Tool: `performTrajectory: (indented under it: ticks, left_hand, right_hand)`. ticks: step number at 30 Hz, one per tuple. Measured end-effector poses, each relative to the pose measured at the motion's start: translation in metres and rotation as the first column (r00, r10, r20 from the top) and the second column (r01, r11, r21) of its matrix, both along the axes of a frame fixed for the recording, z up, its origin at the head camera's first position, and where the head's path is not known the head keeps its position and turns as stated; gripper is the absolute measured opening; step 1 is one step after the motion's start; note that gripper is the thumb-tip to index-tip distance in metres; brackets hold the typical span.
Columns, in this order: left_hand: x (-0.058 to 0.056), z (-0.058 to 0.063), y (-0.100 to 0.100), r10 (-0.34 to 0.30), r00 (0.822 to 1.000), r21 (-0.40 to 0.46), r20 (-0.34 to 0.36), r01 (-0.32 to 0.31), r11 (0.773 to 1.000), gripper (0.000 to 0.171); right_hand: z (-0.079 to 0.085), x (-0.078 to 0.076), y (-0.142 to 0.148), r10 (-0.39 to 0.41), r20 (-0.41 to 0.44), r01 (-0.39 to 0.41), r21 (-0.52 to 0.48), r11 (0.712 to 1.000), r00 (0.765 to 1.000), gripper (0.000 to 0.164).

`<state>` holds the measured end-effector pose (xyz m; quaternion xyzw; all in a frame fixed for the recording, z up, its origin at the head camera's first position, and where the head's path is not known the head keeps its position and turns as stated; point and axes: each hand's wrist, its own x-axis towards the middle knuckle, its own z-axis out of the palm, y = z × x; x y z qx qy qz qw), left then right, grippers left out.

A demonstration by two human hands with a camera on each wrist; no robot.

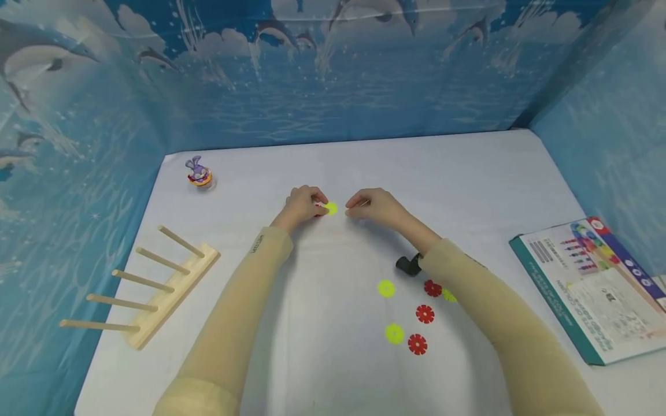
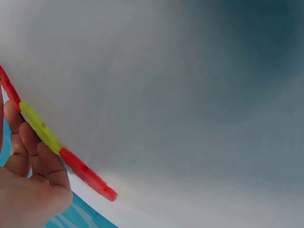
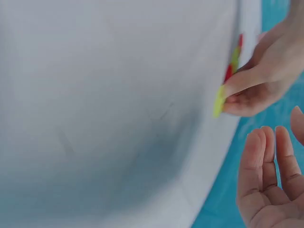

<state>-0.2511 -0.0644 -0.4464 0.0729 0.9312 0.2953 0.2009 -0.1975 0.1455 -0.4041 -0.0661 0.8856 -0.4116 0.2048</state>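
My left hand [image 1: 302, 207] pinches a chain of flat notched discs joined edge to edge, red and yellow by turns. At the chain's right end a yellow disc [image 1: 331, 208] sticks out past the fingertips; the hand covers most of the rest in the head view. The left wrist view shows a red disc [image 2: 88, 173] trailing behind a yellow disc [image 2: 40, 128] along the fingers. My right hand [image 1: 378, 207] hovers just right of the chain, apart from it. In the right wrist view its fingers [image 3: 256, 164] are loosely bent, with nothing between them and the thumb.
Loose red discs [image 1: 425, 314] and yellow discs [image 1: 394, 333] lie near the right forearm, beside a small black object [image 1: 408, 266]. On the left stands a wooden rack [image 1: 174, 294] with several pegs. A rabbit figurine [image 1: 199, 172] is at back left, a printed box [image 1: 593, 289] at right.
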Motion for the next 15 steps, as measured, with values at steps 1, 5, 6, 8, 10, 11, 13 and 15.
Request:
performTrajectory:
  ticks: [1, 5, 6, 8, 10, 11, 13, 15]
  left_hand:
    - [0.0, 0.0, 0.0, 0.0, 1.0, 0.0, 0.0, 0.0, 1.0, 0.022]
    - [0.001, -0.001, 0.0, 0.001, 1.0, 0.009, 0.001, -0.001, 1.0, 0.022]
    - [0.001, 0.0, 0.0, 0.002, 1.0, 0.014, 0.003, -0.002, 1.0, 0.021]
    - [0.001, 0.0, 0.001, 0.002, 1.0, 0.022, 0.007, -0.002, 1.0, 0.021]
    - [0.001, 0.001, 0.001, 0.0, 1.0, 0.027, 0.009, -0.001, 1.0, 0.021]
    - [0.001, 0.001, 0.001, 0.0, 1.0, 0.026, 0.01, 0.0, 1.0, 0.021]
    - [0.0, 0.0, 0.001, 0.002, 1.0, 0.025, 0.009, -0.003, 1.0, 0.021]
    - [-0.001, 0.0, 0.001, 0.004, 1.0, 0.024, 0.005, -0.004, 1.0, 0.021]
  right_hand:
    - [0.003, 0.007, 0.006, 0.005, -0.003, -0.005, -0.01, 1.0, 1.0, 0.028]
    - [0.01, 0.041, 0.03, 0.015, 0.0, -0.015, -0.051, 0.999, 1.0, 0.027]
    - [0.011, 0.051, 0.037, 0.018, 0.001, -0.018, -0.057, 0.998, 1.0, 0.027]
    - [0.011, 0.069, 0.051, 0.026, 0.002, -0.026, -0.069, 0.997, 1.0, 0.027]
    - [0.011, 0.088, 0.064, 0.025, 0.015, -0.024, -0.077, 0.997, 1.0, 0.027]
    - [0.01, 0.097, 0.07, 0.021, 0.027, -0.019, -0.081, 0.997, 0.999, 0.027]
    - [0.007, 0.113, 0.081, 0.011, 0.058, -0.006, -0.093, 0.996, 0.998, 0.029]
    - [0.003, 0.128, 0.09, -0.008, 0.087, 0.017, -0.102, 0.995, 0.996, 0.031]
